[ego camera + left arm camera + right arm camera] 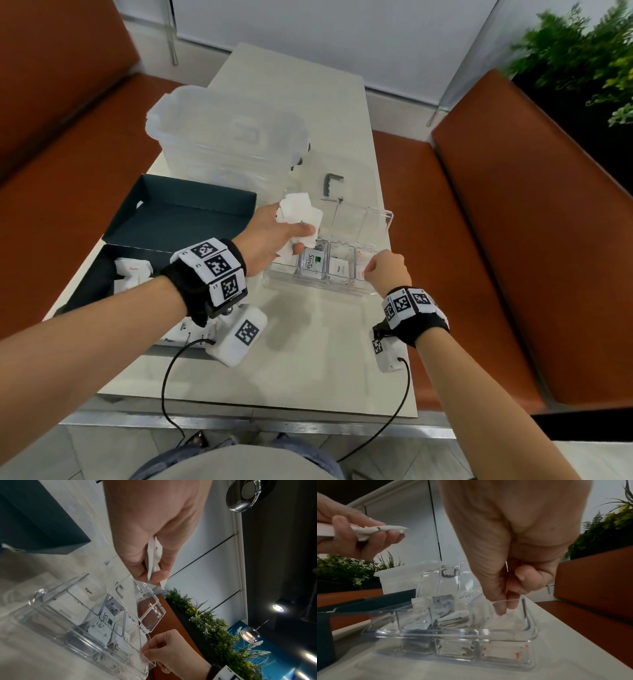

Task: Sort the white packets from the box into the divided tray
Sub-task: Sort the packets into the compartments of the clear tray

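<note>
My left hand [294, 236] grips a bunch of white packets [301, 212] above the left end of the clear divided tray [325, 291]. The wrist view shows these packets [151, 555] pinched between thumb and fingers. My right hand [380, 267] reaches into the tray's rightmost compartment. Its curled fingertips [501, 609] pinch a white packet with red marks [503, 620]. The other compartments hold Stevia packets [311, 262] and plain white ones [339, 269]. More white packets [132, 274] lie in the dark box [85, 291] at the left.
The box's dark lid [185, 212] lies open behind it. A big clear bin [226, 137] stands at the back of the table. The tray's hinged clear lid [363, 219] stands upright, with a grey hook [331, 183] behind it. Orange benches flank the table.
</note>
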### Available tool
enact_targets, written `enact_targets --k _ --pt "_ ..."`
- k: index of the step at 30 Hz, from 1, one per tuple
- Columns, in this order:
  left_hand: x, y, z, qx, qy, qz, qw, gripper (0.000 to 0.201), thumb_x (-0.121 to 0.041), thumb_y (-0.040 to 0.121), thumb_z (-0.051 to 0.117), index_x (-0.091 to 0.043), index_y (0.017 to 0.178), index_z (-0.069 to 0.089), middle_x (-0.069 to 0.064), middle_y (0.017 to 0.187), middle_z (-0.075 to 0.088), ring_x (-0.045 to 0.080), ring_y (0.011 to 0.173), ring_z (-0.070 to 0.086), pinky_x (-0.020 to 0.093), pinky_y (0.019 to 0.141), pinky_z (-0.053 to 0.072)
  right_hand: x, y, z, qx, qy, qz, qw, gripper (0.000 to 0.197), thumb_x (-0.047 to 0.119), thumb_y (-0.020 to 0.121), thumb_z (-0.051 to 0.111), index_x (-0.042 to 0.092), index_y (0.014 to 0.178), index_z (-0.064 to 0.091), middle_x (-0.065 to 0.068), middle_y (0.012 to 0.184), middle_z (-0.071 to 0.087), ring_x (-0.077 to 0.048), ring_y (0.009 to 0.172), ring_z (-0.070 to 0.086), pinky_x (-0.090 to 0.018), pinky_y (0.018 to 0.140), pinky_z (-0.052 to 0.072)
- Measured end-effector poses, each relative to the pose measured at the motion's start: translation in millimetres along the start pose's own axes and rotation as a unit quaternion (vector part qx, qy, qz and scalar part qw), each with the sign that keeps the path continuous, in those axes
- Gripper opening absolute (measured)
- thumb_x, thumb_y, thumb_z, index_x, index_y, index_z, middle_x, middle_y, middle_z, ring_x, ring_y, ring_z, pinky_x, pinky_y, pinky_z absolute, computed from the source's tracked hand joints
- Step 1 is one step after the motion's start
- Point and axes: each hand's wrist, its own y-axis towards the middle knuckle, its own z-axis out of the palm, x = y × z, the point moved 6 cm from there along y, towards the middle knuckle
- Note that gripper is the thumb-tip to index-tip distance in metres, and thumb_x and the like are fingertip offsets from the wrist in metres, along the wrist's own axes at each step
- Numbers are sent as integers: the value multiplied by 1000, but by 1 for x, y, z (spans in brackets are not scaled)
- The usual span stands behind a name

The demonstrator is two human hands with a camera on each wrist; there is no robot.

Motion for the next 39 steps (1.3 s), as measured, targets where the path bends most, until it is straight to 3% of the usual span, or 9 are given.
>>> enact_targets --k 6,11,14,18,23,28,30,33,39 --pt "-3 1 -3 0 4 4 1000 37 4 86 66 -2 121 57 23 111 65 19 52 50 28 52 43 9 6 2 16 -88 -12 996 18 6 90 56 6 107 63 -14 108 62 -30 90 65 -35 76 56" --pt "-5 -1 -4 10 -7 5 1000 33 5 86 65 -1 118 58 22 106 65 16 47 51 24 47 44 13 5 -4 29 -107 -14 994 18 8 88 60 6 106 62 -11 105 58 -30 90 63 -35 77 54" --pt "-4 -1 -4 30 -7 -4 1000 28 6 86 65 -4 112 60 17 100 64 16 48 52 23 48 45 17 0 -26 -6 -37 -24 999 13 14 88 64 7 99 67 -11 103 61 -27 87 64 -36 79 56" --pt "-1 1 -4 48 42 7 998 25 5 82 70 -7 102 64 8 87 67 17 50 51 27 57 43 46 -29 -74 -97 131 -129 978 10 23 88 64 17 82 68 -5 85 69 -13 73 61 -14 66 40" --pt "-4 -1 7 85 74 45 993 31 6 74 77 -4 101 66 7 83 69 15 58 55 23 50 47 91 -68 -89 -60 277 -210 936 11 34 85 68 25 90 69 2 78 70 -9 66 63 -21 61 51" --pt "-6 0 11 80 -2 10 997 26 -18 88 69 -6 111 66 8 99 73 15 81 70 24 59 56 92 -65 -85 -31 348 -176 920 17 15 79 77 9 91 66 -4 72 69 -1 49 60 -16 48 49" --pt "-6 0 7 49 -31 -19 998 22 -26 94 60 -10 109 65 8 97 73 16 76 72 25 58 57 89 -62 -85 -20 377 -164 911 14 11 81 75 6 91 67 -2 67 67 -1 48 59 -16 49 51" --pt "-11 0 -1 12 -42 -7 999 15 -24 97 57 -11 102 64 8 95 70 15 68 71 24 53 56 87 -56 -85 -12 407 -154 900 10 5 86 69 2 95 67 -4 69 66 -3 50 62 -18 52 54" --pt "-19 -4 -25 -37 -97 18 994 21 -14 98 54 -2 115 59 17 94 65 18 67 66 21 50 49 87 -36 -81 -10 440 -128 889 9 -1 90 61 1 97 65 -8 70 65 -9 54 63 -20 56 56"
